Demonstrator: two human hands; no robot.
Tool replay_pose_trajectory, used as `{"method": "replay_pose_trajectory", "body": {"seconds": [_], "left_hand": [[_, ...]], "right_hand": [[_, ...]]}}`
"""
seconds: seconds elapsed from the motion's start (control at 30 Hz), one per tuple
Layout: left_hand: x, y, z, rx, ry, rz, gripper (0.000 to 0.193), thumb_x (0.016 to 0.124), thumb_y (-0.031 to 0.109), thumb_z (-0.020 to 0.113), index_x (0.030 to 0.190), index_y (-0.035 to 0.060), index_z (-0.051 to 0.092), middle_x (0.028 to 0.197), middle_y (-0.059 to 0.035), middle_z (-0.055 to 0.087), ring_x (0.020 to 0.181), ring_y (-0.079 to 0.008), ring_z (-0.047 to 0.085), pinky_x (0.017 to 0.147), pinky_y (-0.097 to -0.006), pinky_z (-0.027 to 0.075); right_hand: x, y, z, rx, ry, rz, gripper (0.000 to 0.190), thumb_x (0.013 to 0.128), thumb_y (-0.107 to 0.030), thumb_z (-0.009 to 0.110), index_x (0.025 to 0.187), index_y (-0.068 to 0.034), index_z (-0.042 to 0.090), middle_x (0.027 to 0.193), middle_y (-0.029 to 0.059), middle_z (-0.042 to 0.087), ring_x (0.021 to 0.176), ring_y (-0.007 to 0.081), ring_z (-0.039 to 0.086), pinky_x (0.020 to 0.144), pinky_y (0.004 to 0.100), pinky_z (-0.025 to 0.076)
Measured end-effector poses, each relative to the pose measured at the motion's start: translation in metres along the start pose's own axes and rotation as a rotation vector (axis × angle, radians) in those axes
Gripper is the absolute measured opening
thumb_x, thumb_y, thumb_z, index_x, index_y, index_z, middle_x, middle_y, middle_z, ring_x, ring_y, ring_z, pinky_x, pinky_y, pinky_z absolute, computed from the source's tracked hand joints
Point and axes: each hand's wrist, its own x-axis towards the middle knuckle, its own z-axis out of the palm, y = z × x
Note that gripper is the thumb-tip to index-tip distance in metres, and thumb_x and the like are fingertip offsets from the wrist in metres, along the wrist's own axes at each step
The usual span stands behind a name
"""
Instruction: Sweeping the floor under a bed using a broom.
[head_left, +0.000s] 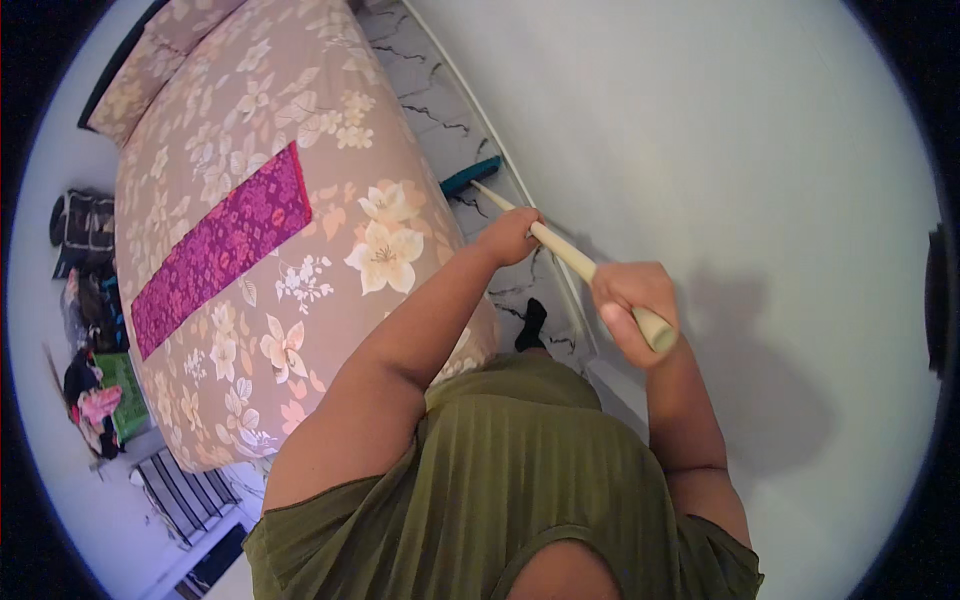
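Observation:
A long pale handle (566, 251) runs slantwise before me, down to a teal broom head (472, 177) on the marbled floor (442, 112), between the bed and the wall. My left hand (513, 236) is closed around the handle lower down. Nearer my body, my right hand (636, 311) grips it close to its thick upper end, which sticks out past the fist. The far end of the broom head is close to the foot of the wall, while its near end meets the bed's edge in view.
A bed with a flowered cover (322, 150) fills the left side, with a purple patterned cloth (225, 240) on it. The white wall (675, 150) rises close on the right. Beyond the bed are bags (82, 225), clothes (97, 401) and a slatted rack (184, 491).

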Motion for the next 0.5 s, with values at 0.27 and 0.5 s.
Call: {"method": "replay_pose_trajectory", "body": {"seconds": [0.27, 0.5], "left_hand": [[-0.101, 0.091, 0.071, 0.012, -0.52, 0.198, 0.025, 0.076, 0.018, 0.057, 0.096, 0.0054, 0.047, 0.087, -0.017, 0.056, 0.086, -0.0357, 0.053, 0.074, -0.0418, 0.042], [-0.173, 0.152, 0.148, -0.267, -1.067, 0.453, 0.031, 0.08, 0.032, 0.057, 0.095, 0.0054, 0.048, 0.09, -0.0154, 0.055, 0.088, -0.0338, 0.052, 0.074, -0.0414, 0.041]], "right_hand": [[-0.109, -0.13, 0.04, 0.026, 0.182, 0.197, 0.027, 0.064, -0.014, 0.053, 0.049, -0.006, 0.032, 0.044, 0.0047, 0.034, 0.038, 0.0203, 0.034, 0.038, 0.0297, 0.026], [-0.186, -0.217, 0.086, 0.131, 0.391, 0.266, 0.029, 0.058, -0.011, 0.055, 0.043, -0.008, 0.03, 0.037, 0.0032, 0.031, 0.03, 0.0194, 0.029, 0.033, 0.0294, 0.023]]}}
